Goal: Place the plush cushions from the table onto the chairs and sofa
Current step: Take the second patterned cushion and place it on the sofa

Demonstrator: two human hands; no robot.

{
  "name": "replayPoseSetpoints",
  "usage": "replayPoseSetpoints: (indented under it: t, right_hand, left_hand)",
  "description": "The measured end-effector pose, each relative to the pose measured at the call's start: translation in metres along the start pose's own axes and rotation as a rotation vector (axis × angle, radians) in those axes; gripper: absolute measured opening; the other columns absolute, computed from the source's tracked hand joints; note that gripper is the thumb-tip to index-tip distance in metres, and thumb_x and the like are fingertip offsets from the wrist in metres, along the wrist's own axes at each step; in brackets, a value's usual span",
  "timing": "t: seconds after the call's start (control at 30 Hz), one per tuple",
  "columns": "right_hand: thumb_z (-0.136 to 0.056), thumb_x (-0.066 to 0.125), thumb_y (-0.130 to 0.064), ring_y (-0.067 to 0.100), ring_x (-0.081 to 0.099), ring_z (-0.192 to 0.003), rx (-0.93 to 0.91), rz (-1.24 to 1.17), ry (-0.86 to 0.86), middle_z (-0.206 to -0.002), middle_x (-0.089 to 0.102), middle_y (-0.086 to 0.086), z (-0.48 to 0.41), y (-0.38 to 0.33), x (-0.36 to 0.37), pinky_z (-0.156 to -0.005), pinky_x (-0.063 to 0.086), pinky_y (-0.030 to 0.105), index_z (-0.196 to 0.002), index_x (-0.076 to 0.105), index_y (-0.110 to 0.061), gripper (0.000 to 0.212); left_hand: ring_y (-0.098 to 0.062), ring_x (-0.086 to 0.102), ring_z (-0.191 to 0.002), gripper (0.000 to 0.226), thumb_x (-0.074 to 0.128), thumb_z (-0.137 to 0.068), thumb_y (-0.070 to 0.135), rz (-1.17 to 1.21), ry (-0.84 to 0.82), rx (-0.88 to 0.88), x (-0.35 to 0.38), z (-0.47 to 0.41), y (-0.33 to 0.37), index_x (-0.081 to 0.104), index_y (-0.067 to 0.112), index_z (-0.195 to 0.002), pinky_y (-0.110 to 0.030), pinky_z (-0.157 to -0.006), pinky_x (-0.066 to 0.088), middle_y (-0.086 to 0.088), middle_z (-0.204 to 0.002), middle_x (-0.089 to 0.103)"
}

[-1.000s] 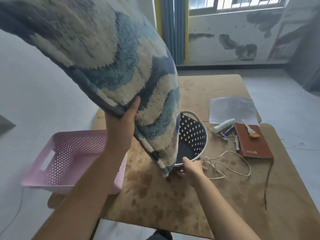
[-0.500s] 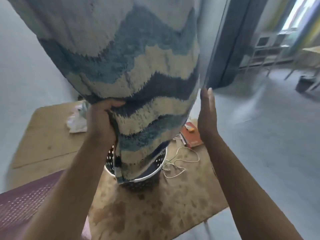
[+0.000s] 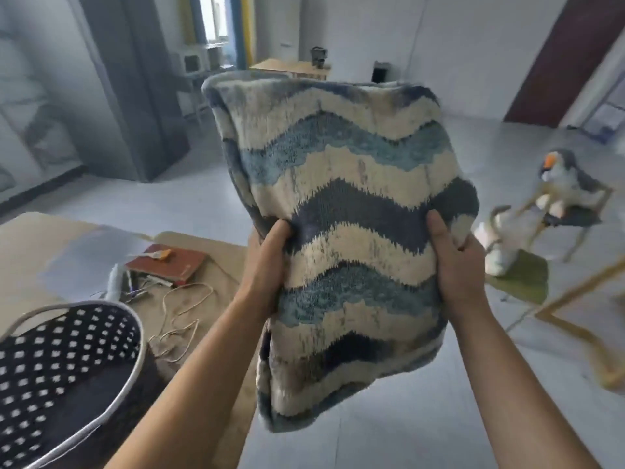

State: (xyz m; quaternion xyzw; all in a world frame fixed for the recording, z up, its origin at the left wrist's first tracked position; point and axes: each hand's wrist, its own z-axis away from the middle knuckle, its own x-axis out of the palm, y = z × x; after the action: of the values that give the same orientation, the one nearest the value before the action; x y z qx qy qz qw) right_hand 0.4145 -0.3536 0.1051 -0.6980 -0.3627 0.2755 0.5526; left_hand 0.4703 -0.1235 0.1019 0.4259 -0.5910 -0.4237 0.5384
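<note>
Both hands grip cushion in air, off the counter.
Left hand and right hand closed on the side edges of the blue-cream wavy cushion, upright; counter with basket lower left; chair with plush toys to the right.

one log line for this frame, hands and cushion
left hand: gripping cushion left edge | right hand: gripping right edge | cushion: upright, off the table | chairs: at right, blurred | phase: carrying

Both forearms extended forward, left hand and right hand each in a closed grip, thumbs forward
</note>
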Motion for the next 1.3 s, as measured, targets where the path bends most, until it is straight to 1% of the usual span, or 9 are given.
replayPoseSetpoints:
  t: [0.23,0.37,0.53,0.63,0.73,0.83,1.0,1.13,1.3]
  right_hand:
    - [-0.084,0.077,-0.055,0.006,0.070,-0.114,-0.081,-0.070,0.458,-0.119,0.074,-0.014,0.043,0.003,-0.222,-0.098,0.056,0.033,-0.126,0.066,-0.031,0.050]
    - [-0.078,0.077,-0.054,0.016,0.070,-0.095,-0.107,0.088,0.486,-0.097,0.071,-0.005,0.072,0.010,-0.355,-0.081,0.056,0.027,-0.109,0.063,-0.018,0.049]
    - [-0.076,0.084,-0.042,0.011,0.072,-0.102,-0.177,0.207,0.626,-0.106,0.074,-0.008,0.092,0.012,-0.505,-0.085,0.059,0.026,-0.122,0.062,-0.013,0.058]
    - [-0.074,0.085,-0.044,0.014,0.071,-0.110,-0.168,0.236,0.735,-0.116,0.074,-0.002,0.096,0.016,-0.583,-0.095,0.060,0.039,-0.127,0.060,-0.012,0.067]
    - [-0.074,0.087,-0.041,0.009,0.071,-0.112,-0.161,0.273,0.813,-0.118,0.074,-0.006,0.088,0.024,-0.652,-0.095,0.059,0.031,-0.129,0.060,-0.014,0.068]
    - [-0.076,0.090,-0.030,0.004,0.071,-0.110,-0.138,0.300,0.888,-0.118,0.073,-0.008,0.069,0.040,-0.719,-0.093,0.058,0.024,-0.130,0.059,-0.012,0.065]
    - [-0.074,0.089,-0.036,0.010,0.071,-0.112,-0.081,0.385,0.985,-0.121,0.074,-0.004,0.020,0.059,-0.852,-0.094,0.060,0.030,-0.134,0.060,-0.013,0.071]
    - [-0.071,0.092,-0.045,0.007,0.071,-0.110,-0.055,0.427,1.123,-0.122,0.073,-0.005,-0.014,0.043,-0.966,-0.096,0.061,0.036,-0.137,0.058,-0.015,0.080]
    - [-0.057,0.093,-0.061,0.001,0.069,-0.110,-0.052,0.459,1.396,-0.123,0.072,-0.010,-0.010,0.026,-1.100,-0.091,0.059,0.025,-0.137,0.057,-0.021,0.097]
  left_hand:
    - [-0.001,0.072,-0.083,0.010,0.061,-0.100,0.020,-0.200,-0.352,0.085,0.194,0.070,-0.050,0.069,0.027,-0.100,-0.017,-0.069,0.054,0.014,-0.087,0.078]
    - [0.014,0.064,-0.074,0.011,0.059,-0.102,0.018,-0.269,-0.441,0.190,0.314,0.125,-0.092,0.065,0.027,-0.104,-0.006,-0.067,0.047,0.019,-0.087,0.070]
    - [-0.021,0.055,-0.078,0.020,0.056,-0.094,0.047,-0.255,-0.610,0.187,0.459,0.194,-0.138,0.059,0.027,-0.090,-0.040,-0.072,0.044,-0.028,-0.093,0.062]
    - [-0.032,0.067,-0.107,0.027,0.052,-0.098,0.047,-0.196,-0.703,0.117,0.536,0.233,-0.156,0.059,0.029,-0.118,-0.057,-0.093,0.054,-0.017,-0.116,0.069]
    - [-0.001,0.055,-0.129,0.039,0.044,-0.109,0.030,-0.150,-0.795,0.118,0.612,0.259,-0.181,0.042,0.021,-0.147,-0.027,-0.112,0.044,0.004,-0.143,0.057]
    - [0.020,0.052,-0.113,0.038,0.036,-0.111,0.016,-0.157,-0.894,0.122,0.688,0.280,-0.217,0.037,0.013,-0.149,0.003,-0.090,0.037,0.007,-0.144,0.051]
    - [0.012,0.054,-0.119,0.038,0.038,-0.110,0.021,-0.109,-0.987,0.082,0.841,0.300,-0.275,0.041,0.012,-0.147,-0.005,-0.099,0.039,0.008,-0.139,0.055]
    - [0.035,0.045,-0.103,0.040,0.034,-0.111,0.019,-0.079,-1.098,0.064,0.979,0.332,-0.290,0.038,0.015,-0.150,0.004,-0.093,0.035,0.023,-0.130,0.051]
    - [0.007,0.061,-0.112,0.036,0.040,-0.109,0.031,-0.075,-1.315,0.043,1.140,0.406,-0.316,0.044,0.017,-0.143,-0.018,-0.100,0.047,0.001,-0.128,0.064]
